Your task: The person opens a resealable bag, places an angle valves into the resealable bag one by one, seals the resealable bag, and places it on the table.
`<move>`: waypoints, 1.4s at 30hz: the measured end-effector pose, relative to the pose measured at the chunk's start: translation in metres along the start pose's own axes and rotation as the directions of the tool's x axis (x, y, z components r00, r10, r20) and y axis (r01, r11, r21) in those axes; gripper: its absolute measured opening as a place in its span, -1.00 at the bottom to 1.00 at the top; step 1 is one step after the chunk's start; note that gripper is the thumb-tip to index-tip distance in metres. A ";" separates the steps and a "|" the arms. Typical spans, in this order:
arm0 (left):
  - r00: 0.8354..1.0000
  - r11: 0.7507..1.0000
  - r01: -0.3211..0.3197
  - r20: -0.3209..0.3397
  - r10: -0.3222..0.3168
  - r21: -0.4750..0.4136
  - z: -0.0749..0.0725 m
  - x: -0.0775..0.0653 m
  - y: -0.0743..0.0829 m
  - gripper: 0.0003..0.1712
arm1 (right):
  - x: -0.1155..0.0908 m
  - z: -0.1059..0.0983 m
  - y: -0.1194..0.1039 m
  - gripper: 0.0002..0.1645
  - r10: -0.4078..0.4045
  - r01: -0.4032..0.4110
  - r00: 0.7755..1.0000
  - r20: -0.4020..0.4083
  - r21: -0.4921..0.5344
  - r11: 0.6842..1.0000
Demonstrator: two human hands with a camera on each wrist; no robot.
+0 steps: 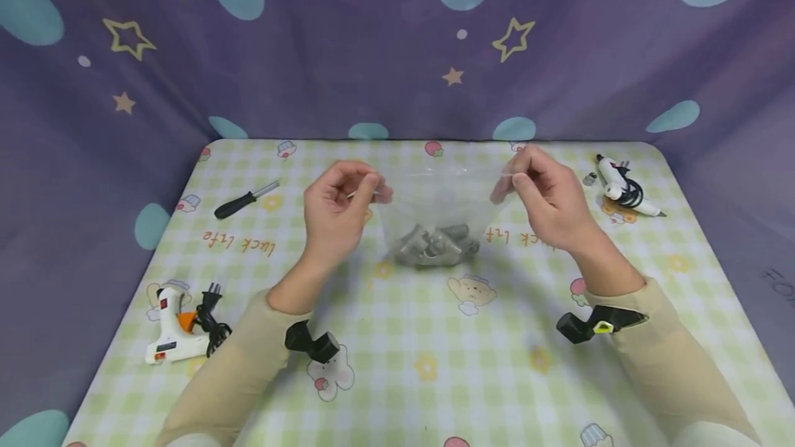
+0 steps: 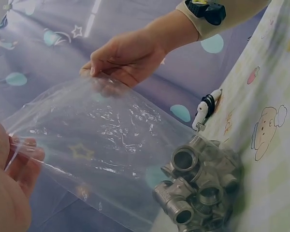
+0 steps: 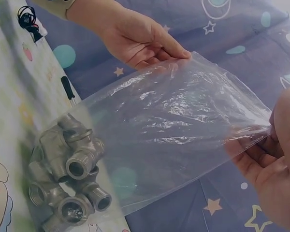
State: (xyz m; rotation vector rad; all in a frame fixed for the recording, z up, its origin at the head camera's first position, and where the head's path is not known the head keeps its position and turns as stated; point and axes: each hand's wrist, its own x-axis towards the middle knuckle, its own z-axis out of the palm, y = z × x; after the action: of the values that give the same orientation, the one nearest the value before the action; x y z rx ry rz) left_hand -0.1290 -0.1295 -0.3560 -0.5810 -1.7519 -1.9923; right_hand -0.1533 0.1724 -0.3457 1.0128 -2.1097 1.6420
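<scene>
Between the two hands a clear plastic bag (image 1: 444, 199) is stretched by its upper corners. Several metal threaded pipe fittings (image 1: 437, 243) lie bunched in its bottom, which is at the tabletop. My left hand (image 1: 338, 209) pinches the left corner between thumb and fingers; my right hand (image 1: 549, 199) pinches the right corner the same way. Both wrist views show the fittings (image 2: 198, 183) through the film, their open round ends facing various ways. In the right wrist view the bag's plastic (image 3: 169, 121) is creased and shiny, pulled taut toward the right hand (image 3: 266, 164).
A black-handled screwdriver (image 1: 239, 204) lies at the back left. One white glue gun (image 1: 170, 340) with a coiled cord is at the front left, another (image 1: 624, 188) at the back right, beside a small metal piece (image 1: 589, 179). A purple curtain (image 1: 373, 47) hangs behind the table.
</scene>
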 end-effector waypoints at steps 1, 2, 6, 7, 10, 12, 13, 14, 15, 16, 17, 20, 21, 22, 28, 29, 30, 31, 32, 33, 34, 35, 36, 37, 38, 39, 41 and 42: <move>1.000 1.000 -0.004 0.002 0.004 0.001 0.001 0.000 0.000 -0.73 | -0.001 -0.001 0.000 -0.70 0.008 -0.008 1.000 -0.006 0.010 1.000; 1.000 1.000 -0.007 0.006 0.007 0.001 0.002 -0.001 -0.001 -0.71 | -0.002 -0.001 0.000 -0.70 0.016 -0.015 1.000 -0.014 0.023 1.000; 1.000 1.000 -0.017 0.016 0.017 0.005 0.005 -0.001 -0.001 -0.59 | -0.003 -0.002 0.002 -0.75 0.025 -0.021 0.998 -0.050 0.063 0.998; 1.000 1.000 -0.018 0.018 0.017 0.008 0.005 -0.001 -0.001 -0.57 | -0.002 -0.003 0.003 -0.77 0.021 -0.017 0.998 -0.061 0.055 0.998; 1.000 1.000 -0.015 0.013 0.015 0.009 0.006 0.000 -0.004 -0.56 | -0.001 -0.004 0.003 -0.82 0.002 0.000 0.997 -0.077 0.028 1.000; 1.000 1.000 -0.004 0.004 0.004 -0.007 0.007 0.001 -0.006 -0.62 | 0.000 -0.006 0.004 -0.83 -0.011 0.013 0.997 -0.074 0.024 1.000; 1.000 1.000 0.001 0.000 -0.001 -0.016 0.008 0.002 -0.006 -0.66 | 0.000 -0.007 0.003 -0.83 -0.018 0.020 0.997 -0.070 0.022 1.000; 1.000 1.000 0.008 -0.005 -0.008 -0.025 0.008 0.002 -0.006 -0.70 | 0.001 -0.008 0.003 -0.82 -0.023 0.025 0.998 -0.061 0.026 0.999; 1.000 1.000 0.016 -0.009 -0.016 -0.027 0.009 0.002 -0.006 -0.73 | 0.001 -0.009 0.003 -0.82 -0.026 0.028 0.998 -0.053 0.030 0.999; 1.000 0.999 0.021 -0.014 -0.022 -0.026 0.010 0.002 -0.006 -0.76 | 0.002 -0.009 0.002 -0.82 -0.026 0.028 0.999 -0.047 0.027 0.999; 0.999 0.999 0.028 -0.019 -0.028 -0.027 0.011 0.002 -0.006 -0.77 | 0.002 -0.010 0.002 -0.82 -0.025 0.027 0.999 -0.041 0.031 0.999; 0.999 0.999 0.039 -0.035 -0.039 -0.011 0.012 0.002 -0.005 -0.82 | 0.004 -0.012 0.003 -0.84 -0.001 0.002 1.000 -0.027 0.029 1.000; 0.998 0.999 0.040 -0.037 -0.041 -0.007 0.013 0.002 -0.005 -0.84 | 0.005 -0.012 0.003 -0.87 0.010 -0.009 1.000 -0.024 0.029 1.000; 0.998 0.999 0.042 -0.036 -0.042 -0.006 0.013 0.002 -0.005 -0.86 | 0.005 -0.012 0.003 -0.90 0.019 -0.019 1.000 -0.022 0.020 1.000; 0.998 0.998 0.058 -0.002 -0.058 0.018 0.013 0.000 -0.007 -0.95 | 0.021 -0.006 -0.014 -0.77 -0.075 0.066 0.996 -0.040 -0.181 0.981; 0.998 0.998 0.056 0.003 -0.056 0.022 0.014 0.000 -0.007 -0.95 | 0.025 -0.002 -0.019 -0.75 -0.116 0.105 0.993 -0.031 -0.243 0.964; 0.999 0.998 0.049 0.010 -0.049 0.030 0.014 0.001 -0.008 -0.95 | 0.029 0.003 -0.025 -0.74 -0.159 0.149 0.987 -0.006 -0.304 0.941; 0.999 0.998 0.040 0.019 -0.041 0.038 0.014 0.002 -0.008 -0.94 | 0.033 0.008 -0.032 -0.73 -0.197 0.194 0.980 0.030 -0.369 0.909; 0.999 0.999 0.031 0.029 -0.032 0.044 0.015 0.003 -0.008 -0.93 | 0.037 0.014 -0.038 -0.73 -0.227 0.236 0.971 0.071 -0.422 0.875; 0.999 0.998 0.022 0.038 -0.024 0.053 0.015 0.003 -0.008 -0.93 | 0.041 0.021 -0.043 -0.73 -0.243 0.269 0.963 0.116 -0.466 0.843; 0.999 0.998 0.012 0.049 -0.015 0.066 0.016 0.004 -0.009 -0.93 | 0.043 0.027 -0.047 -0.74 -0.242 0.291 0.956 0.163 -0.486 0.824; 0.998 0.997 0.002 0.058 -0.006 0.075 0.016 0.004 -0.009 -0.94 | 0.045 0.034 -0.050 -0.74 -0.232 0.305 0.951 0.203 -0.501 0.810; 0.998 0.997 -0.006 0.064 0.000 0.083 0.017 0.003 -0.010 -0.94 | 0.048 0.040 -0.053 -0.74 -0.213 0.309 0.948 0.237 -0.512 0.802; 0.998 0.996 -0.012 0.069 0.006 0.089 0.017 0.003 -0.010 -0.95 | 0.050 0.045 -0.054 -0.74 -0.192 0.304 0.946 0.259 -0.519 0.799; 0.997 0.996 -0.015 0.070 0.009 0.092 0.017 0.002 -0.011 -0.94 | 0.052 0.050 -0.054 -0.76 -0.169 0.292 0.948 0.270 -0.522 0.802; 0.998 0.995 -0.016 0.069 0.010 0.095 0.017 0.002 -0.011 -0.94 | 0.054 0.053 -0.053 -0.81 -0.146 0.276 0.950 0.276 -0.523 0.806; 0.998 0.997 -0.014 0.065 0.008 0.081 0.018 0.000 -0.012 -0.92 | 0.057 0.058 -0.051 -0.90 -0.115 0.250 0.953 0.279 -0.518 0.818; 0.998 0.997 -0.010 0.065 0.005 0.071 0.018 0.000 -0.013 -0.92 | 0.058 0.059 -0.050 -0.95 -0.109 0.244 0.954 0.279 -0.512 0.824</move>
State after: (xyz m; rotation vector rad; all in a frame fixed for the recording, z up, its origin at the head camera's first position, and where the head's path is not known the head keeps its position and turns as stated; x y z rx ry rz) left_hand -0.1353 -0.1104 -0.3645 -0.6340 -1.8476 -1.9175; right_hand -0.1498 0.0916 -0.2930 1.1995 -2.3412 0.7772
